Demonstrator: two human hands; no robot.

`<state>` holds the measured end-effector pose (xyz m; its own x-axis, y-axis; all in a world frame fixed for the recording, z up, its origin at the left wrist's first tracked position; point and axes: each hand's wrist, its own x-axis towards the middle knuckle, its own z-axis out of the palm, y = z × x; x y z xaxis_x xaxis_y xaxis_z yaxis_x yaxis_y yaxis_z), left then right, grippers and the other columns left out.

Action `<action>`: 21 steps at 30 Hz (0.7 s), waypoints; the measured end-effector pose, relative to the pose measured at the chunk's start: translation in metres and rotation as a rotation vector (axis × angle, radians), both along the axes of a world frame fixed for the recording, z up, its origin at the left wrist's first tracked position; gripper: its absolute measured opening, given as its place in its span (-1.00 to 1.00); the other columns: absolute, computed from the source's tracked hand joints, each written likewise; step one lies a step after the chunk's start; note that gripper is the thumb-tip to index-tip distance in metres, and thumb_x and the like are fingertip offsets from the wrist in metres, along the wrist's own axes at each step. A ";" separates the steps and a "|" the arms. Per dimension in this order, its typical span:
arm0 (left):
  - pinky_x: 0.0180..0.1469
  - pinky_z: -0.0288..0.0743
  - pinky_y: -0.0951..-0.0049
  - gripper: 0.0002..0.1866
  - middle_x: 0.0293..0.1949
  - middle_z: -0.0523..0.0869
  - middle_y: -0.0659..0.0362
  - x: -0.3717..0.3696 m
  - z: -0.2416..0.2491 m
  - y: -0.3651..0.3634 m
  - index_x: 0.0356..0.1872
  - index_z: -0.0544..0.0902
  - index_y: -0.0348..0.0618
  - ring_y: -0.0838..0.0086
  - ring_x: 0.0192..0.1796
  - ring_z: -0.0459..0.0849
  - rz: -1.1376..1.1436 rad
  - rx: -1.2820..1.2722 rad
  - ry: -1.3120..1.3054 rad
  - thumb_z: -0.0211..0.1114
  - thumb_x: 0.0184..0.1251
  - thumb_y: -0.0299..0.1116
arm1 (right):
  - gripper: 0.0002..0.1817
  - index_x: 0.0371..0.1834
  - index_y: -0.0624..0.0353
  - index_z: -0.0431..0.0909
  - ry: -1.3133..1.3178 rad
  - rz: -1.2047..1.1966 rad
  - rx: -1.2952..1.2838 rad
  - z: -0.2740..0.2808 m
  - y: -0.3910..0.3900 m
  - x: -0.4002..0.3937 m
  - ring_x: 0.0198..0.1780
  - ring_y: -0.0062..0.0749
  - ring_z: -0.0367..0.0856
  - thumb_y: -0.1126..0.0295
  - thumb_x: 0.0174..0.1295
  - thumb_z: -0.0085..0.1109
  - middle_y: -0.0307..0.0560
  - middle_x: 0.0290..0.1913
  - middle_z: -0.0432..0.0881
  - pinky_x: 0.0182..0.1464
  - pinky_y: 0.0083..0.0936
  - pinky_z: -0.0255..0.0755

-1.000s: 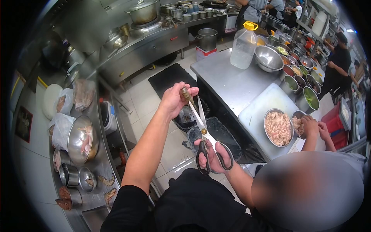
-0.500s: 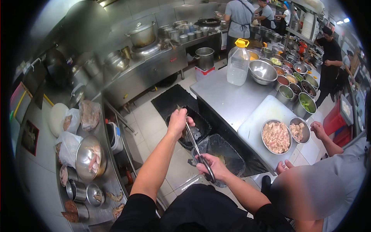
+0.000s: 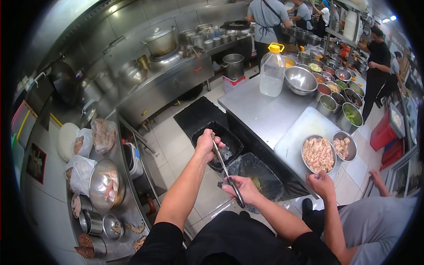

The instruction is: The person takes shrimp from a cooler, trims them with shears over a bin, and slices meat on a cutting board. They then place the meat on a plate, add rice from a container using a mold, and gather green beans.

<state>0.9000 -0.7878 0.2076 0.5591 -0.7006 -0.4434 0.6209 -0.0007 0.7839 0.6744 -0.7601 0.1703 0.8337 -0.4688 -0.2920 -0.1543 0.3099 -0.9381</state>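
My right hand is wrapped round the dark handle of a long metal tool with a shiny shaft. Near the tool's far end my left hand is closed, its fingers round a small dark item too hidden to name. Both hands are above two bins lined with black plastic: one bin lies beyond my left hand, the other beside my right hand. Some scraps show inside the nearer bin.
A steel table with a white board, meat bowls and a large bottle is at right. A co-worker's hand is near its corner. The left counter holds bowls and bags. Stoves line the back.
The co-worker at the right has leaned in, one hand now beside the large meat bowl. My hands keep nearly the same hold, and my left hand is slightly lower in view.
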 end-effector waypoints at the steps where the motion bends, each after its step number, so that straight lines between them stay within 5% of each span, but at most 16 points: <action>1: -0.36 0.57 0.24 -0.76 -0.66 0.37 0.21 0.001 -0.001 -0.001 -0.40 0.35 -0.08 0.37 -0.60 0.42 0.003 -0.007 0.030 -0.04 0.46 -0.20 | -0.42 0.15 0.32 0.56 0.006 0.003 -0.006 -0.004 0.000 0.001 -0.54 -0.70 0.50 0.16 0.17 0.47 -0.28 -0.52 0.59 -0.47 -0.71 0.36; 13: -0.36 0.60 0.22 -0.78 -0.65 0.41 0.23 0.014 -0.011 0.002 -0.38 0.39 -0.04 0.36 -0.57 0.47 0.061 -0.178 0.173 0.00 0.46 -0.19 | -0.42 0.17 0.29 0.51 -0.009 0.057 0.040 -0.002 0.000 0.008 -0.52 -0.71 0.47 0.17 0.19 0.45 -0.32 -0.51 0.56 -0.47 -0.67 0.32; 21: -0.33 0.56 0.19 -0.68 -0.66 0.38 0.24 0.012 -0.004 -0.001 -0.39 0.37 -0.02 0.35 -0.56 0.45 0.097 -0.142 0.109 -0.04 0.55 -0.06 | -0.31 0.25 0.22 0.44 0.041 0.166 -0.177 0.001 -0.003 0.001 -0.46 -0.65 0.45 0.09 0.14 0.47 -0.29 -0.47 0.56 -0.38 -0.60 0.33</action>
